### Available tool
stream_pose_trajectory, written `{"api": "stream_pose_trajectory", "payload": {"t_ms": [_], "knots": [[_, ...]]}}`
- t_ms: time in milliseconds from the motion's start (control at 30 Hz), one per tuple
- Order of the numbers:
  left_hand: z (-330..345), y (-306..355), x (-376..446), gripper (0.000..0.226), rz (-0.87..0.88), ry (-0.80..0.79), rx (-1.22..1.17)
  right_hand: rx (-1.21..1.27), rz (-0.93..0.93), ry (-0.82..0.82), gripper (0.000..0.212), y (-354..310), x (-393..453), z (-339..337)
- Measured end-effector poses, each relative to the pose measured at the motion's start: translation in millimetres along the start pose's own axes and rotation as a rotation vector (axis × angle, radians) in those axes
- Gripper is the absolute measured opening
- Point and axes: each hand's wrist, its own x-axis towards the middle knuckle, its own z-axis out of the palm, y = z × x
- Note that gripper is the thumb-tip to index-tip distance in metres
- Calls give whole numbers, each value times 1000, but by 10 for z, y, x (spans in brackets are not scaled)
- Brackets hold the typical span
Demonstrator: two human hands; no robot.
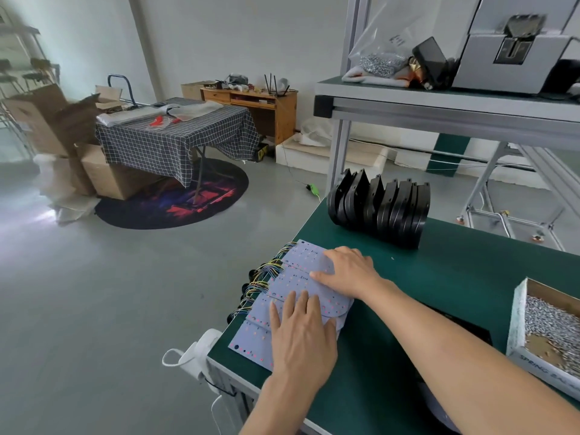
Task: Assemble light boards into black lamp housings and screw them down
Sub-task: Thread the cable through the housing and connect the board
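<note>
Both hands, left (301, 337) and right (348, 271), press flat, fingers straight, on the light boards (295, 268).

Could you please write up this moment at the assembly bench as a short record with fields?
Setting: green workbench in a workshop room
Light boards: white light boards overlapping in a row near the bench's left edge, coloured wires trailing off their left side
Left hand: left hand flat on the nearer boards, fingers straight
Right hand: right hand flat on the farther boards
Housings: black lamp housings standing on edge in a row at the back, untouched
Screws: open box of screws at right
Stage: no board in a housing yet
</note>
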Motion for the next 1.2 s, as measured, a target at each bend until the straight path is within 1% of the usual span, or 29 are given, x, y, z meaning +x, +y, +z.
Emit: {"api": "stream_pose_trajectory", "payload": {"t_ms": [133, 233, 300, 433, 533, 600, 733, 833, 900, 1000, 1067, 1133, 1200], "knots": [[40, -16, 20, 49, -10, 3, 35, -59, -76, 45, 77, 44, -2, -50], [17, -16, 35, 45, -16, 6, 34, 10, -80, 66, 78, 30, -4, -138], [-13, -17, 50, 43, -23, 1, 38, 56, -81, 109, 80, -11, 10, -204], [-27, -20, 57, 40, -35, 24, -31, 116, -66, 177, 77, -163, 70, -341], [-47, -33, 36, 32, -14, 154, -177, 326, -14, 184, 85, -307, 136, -446], [-87, -80, 41, 25, -12, 281, -257, 536, 13, 178, 82, -415, 165, -515], [-318, -221, 108, 20, -104, 461, -443, 929, -5, 169, 71, -654, 137, -718], [-510, -432, 180, 20, -223, 576, -526, 1177, -84, 178, 66, -774, -21, -965], [-625, -600, 211, 28, -343, 609, -563, 1289, -153, 220, 67, -773, -193, -1178], [-764, -792, 249, 52, -461, 616, -596, 1442, -265, 292, 64, -671, -594, -1547], [-828, -862, 303, 70, -484, 594, -618, 1509, -345, 362, 57, -566, -924, -1774], [-873, -883, 375, 86, -475, 545, -623, 1580, -407, 421, 61, -438, -1241, -1953], [-895, -869, 438, 90, -457, 501, -600, 1636, -474, 479, 60, -276, -1511, -2059]]}}
